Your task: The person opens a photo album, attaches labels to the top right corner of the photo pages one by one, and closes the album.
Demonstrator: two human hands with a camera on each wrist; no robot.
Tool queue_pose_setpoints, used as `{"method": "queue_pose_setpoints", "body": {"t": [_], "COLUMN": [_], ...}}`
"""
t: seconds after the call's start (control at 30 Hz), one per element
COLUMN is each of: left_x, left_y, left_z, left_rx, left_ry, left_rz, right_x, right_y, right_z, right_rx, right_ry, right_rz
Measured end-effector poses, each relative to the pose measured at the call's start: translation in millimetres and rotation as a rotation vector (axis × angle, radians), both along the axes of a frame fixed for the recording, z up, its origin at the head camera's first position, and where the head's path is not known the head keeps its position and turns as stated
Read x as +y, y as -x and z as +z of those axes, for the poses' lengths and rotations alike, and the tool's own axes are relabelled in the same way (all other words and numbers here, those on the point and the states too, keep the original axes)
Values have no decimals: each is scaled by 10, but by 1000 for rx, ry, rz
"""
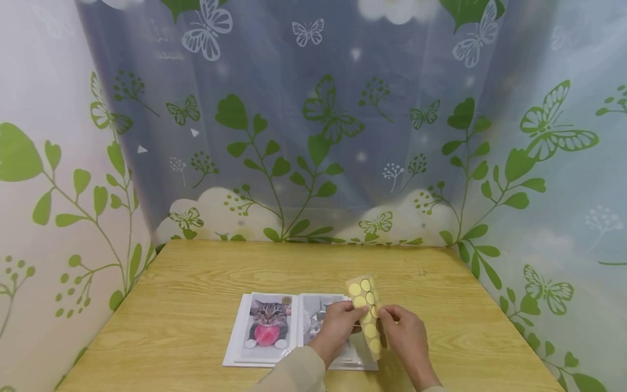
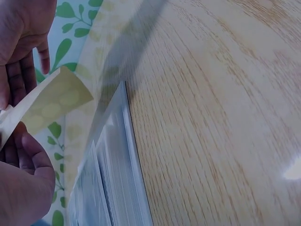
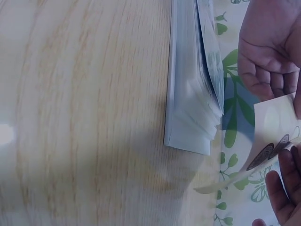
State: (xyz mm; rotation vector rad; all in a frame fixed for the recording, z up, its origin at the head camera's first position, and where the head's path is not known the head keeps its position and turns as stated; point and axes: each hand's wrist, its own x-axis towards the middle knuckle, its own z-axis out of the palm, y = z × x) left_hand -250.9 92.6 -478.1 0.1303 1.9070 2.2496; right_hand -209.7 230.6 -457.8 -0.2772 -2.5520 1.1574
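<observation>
A strip of round yellow stickers [image 1: 370, 330] hangs tilted over the right side of an open photo album [image 1: 234, 343]. My left hand [image 1: 337, 329] grips the strip's left edge, thumb on top. At the opposite edge, the thumb and fingers of my right hand [image 1: 407, 332] pinch beside a sticker; whether one is lifting off, I cannot tell. Dark round prints [image 3: 261, 157] show on the strip in the right wrist view. The left album page holds a picture of a cat with a pink heart [image 1: 266, 316], a small brown round sticker [image 1: 287, 300] at its top right corner.
The album lies on a wood-grain table [image 1: 196, 277], and its right page is partly covered by my left hand. Curtains with green leaves and butterflies [image 1: 333, 111] surround the table at the back and both sides.
</observation>
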Motion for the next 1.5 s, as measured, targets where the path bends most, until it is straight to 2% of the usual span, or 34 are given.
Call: {"method": "queue_pose_setpoints", "body": {"t": [0.33, 0.57, 0.93, 1.07, 1.2, 1.33, 1.5], "left_x": [1, 20, 31, 84, 169, 271, 339], "left_y": [-17, -7, -20, -48, -85, -122, -162], "left_z": [19, 18, -24, -50, -84, -67, -14], "left_rx": [-26, -54, -59, -54, -29, -1, 75], "left_ry": [42, 46, 56, 72, 122, 177, 342], "left_rz": [66, 68, 51, 21, -22, -57, -149], "right_x": [91, 173, 450, 511, 530, 535, 536], "right_y": [-12, -33, -58, -66, -72, -71, -80], "right_z": [-19, -25, 6, 28, 52, 58, 53], "right_rx": [-50, -38, -19, -26, -30, -40, -70], "right_ry": [83, 80, 67, 68, 74, 82, 97], "right_rz": [-7, -16, -47, -68, -88, -100, -91]}}
